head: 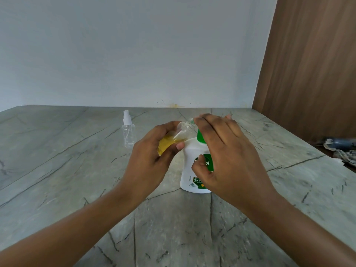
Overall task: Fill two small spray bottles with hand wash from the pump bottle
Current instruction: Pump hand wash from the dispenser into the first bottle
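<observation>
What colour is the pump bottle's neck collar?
Green collar, on a white pump bottle; head view.

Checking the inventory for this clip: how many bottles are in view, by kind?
Small spray bottles: 2 (standing spray bottle on the counter; spray bottle with yellow liquid gripped by the left hand)
Pump bottle: 1
Total: 3

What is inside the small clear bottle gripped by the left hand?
Yellow liquid sits in the lower part of the small clear plastic bottle; its neck end looks empty. The left hand covers the base, hiding the exact level.
</observation>
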Tool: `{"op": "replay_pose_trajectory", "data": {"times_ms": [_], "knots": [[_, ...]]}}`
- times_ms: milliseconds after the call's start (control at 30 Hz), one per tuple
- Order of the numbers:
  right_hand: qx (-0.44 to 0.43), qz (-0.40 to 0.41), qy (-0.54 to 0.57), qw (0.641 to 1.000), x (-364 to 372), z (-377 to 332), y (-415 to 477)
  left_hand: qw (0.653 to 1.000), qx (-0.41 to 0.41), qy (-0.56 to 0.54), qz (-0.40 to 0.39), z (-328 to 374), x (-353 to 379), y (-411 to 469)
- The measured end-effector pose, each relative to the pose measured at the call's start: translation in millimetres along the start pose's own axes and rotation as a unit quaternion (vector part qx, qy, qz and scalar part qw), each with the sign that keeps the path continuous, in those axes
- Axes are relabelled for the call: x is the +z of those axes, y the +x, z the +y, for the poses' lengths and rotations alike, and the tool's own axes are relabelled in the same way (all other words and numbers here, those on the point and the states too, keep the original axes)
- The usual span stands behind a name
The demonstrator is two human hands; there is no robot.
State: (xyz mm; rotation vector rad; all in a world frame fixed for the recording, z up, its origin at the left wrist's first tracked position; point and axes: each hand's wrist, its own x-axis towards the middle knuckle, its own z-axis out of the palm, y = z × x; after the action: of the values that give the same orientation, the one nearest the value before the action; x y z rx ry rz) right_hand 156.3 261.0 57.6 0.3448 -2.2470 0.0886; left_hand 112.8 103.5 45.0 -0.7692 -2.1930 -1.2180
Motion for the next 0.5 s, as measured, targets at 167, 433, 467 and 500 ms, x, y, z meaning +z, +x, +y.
{"op": "replay_pose_trajectory", "data": {"times_ms": [167, 433, 467, 500], "knots": [[0.001, -0.005, -0.003, 1.000, 0.4, 0.9, -0.4, 1.000, -0.001, -0.002, 0.000, -0.5, 0.3, -0.4], [0.003, -0.005, -0.011, 1.000, -3.7, 2.9, 1.8, 1.000, 0.006, -0.001, 0.008, 6.1, -2.6, 3.9], [0.002, -0.004, -0.014, 1.000, -4.8, 3.6, 2.8, 1.000, 0.006, 0.000, 0.009, 6.8, -3.0, 4.7], [0.001, -0.004, -0.018, 1.000, -5.6, 3.9, 3.3, 1.000, 0.006, 0.001, 0.009, 7.5, -3.4, 5.2]]}}
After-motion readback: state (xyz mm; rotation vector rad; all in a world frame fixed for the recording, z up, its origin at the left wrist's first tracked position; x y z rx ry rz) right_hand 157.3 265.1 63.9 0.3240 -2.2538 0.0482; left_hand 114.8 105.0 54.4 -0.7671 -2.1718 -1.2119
